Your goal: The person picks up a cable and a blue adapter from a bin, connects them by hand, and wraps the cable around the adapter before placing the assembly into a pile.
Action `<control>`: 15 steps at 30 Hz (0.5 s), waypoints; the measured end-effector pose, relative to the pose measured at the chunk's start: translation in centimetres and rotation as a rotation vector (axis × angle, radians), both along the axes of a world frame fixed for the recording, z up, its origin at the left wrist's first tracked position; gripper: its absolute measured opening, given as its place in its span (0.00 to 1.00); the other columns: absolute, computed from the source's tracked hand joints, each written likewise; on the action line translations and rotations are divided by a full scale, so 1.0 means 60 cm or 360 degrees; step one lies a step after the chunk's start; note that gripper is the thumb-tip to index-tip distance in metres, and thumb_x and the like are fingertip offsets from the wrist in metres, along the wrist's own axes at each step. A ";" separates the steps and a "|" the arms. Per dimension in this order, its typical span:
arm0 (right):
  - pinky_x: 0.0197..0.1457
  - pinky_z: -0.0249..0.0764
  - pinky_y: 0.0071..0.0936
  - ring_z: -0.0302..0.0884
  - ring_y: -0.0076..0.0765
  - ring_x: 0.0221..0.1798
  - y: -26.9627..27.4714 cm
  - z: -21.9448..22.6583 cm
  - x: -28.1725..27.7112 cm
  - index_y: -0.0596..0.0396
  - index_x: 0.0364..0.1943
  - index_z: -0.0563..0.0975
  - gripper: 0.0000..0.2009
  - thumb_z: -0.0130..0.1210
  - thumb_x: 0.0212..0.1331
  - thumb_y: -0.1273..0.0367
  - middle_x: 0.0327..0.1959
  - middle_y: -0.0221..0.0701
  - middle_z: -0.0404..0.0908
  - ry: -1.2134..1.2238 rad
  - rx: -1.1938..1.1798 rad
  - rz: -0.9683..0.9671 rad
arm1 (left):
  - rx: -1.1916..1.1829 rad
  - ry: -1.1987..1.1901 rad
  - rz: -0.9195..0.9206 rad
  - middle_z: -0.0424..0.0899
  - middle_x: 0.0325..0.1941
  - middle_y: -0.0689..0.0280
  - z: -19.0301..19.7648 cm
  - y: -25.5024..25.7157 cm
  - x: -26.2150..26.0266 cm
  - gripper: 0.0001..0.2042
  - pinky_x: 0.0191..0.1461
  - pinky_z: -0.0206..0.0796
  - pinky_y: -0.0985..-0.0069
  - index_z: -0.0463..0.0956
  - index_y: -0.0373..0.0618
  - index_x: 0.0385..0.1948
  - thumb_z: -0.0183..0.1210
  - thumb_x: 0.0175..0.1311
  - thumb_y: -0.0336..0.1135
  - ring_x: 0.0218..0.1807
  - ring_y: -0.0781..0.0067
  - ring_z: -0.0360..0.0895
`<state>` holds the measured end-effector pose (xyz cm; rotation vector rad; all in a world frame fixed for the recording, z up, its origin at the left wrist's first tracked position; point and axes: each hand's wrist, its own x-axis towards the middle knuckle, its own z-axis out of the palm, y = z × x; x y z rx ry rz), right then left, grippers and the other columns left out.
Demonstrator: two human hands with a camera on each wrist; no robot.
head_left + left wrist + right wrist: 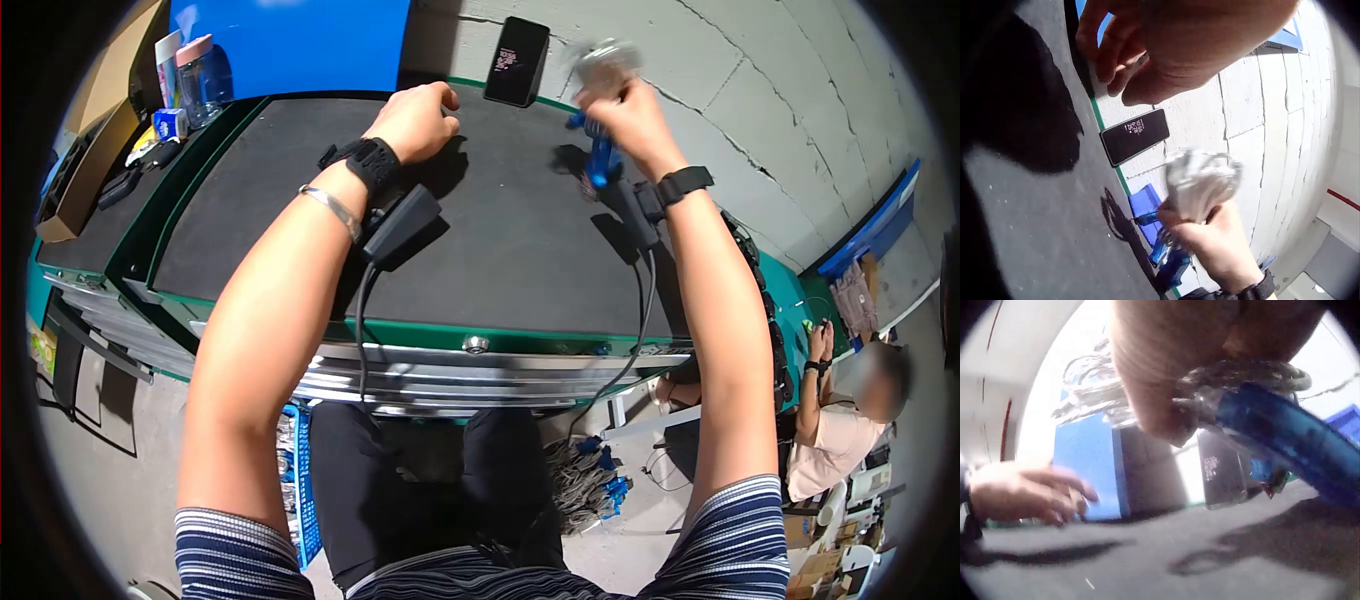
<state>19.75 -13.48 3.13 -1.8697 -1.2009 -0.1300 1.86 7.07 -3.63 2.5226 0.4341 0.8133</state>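
My right hand (635, 125) grips a bundle of coiled clear cable (608, 62) above the far right of the dark mat. Translucent blue plugs (602, 160) hang below the grip; one blue plug (1279, 428) looms large in the right wrist view. The coil's loops blur in the head view and bulge past the thumb in the left wrist view. Holding nothing, my left hand (415, 122) hovers near the mat's back edge, its fingers (1063, 490) loosely bent. A black phone (517, 62) with a lit clock leans against the wall between the hands.
The dark mat (480, 230) covers a green-rimmed drawer cabinet. A blue panel (290, 45) stands behind, with a pink-capped bottle (203, 85) at left. A pile of cables (585, 485) lies on the floor beside a blue basket (305, 480). Another person (835, 440) works at right.
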 end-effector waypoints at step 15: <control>0.48 0.79 0.40 0.80 0.42 0.48 -0.006 -0.055 -0.009 0.53 0.36 0.76 0.09 0.61 0.57 0.65 0.40 0.36 0.81 0.1785 0.1104 0.0967 | -0.1673 0.0321 -0.1109 0.83 0.41 0.60 0.020 -0.100 -0.010 0.32 0.49 0.75 0.76 0.68 0.41 0.57 0.44 0.69 0.64 0.41 0.74 0.81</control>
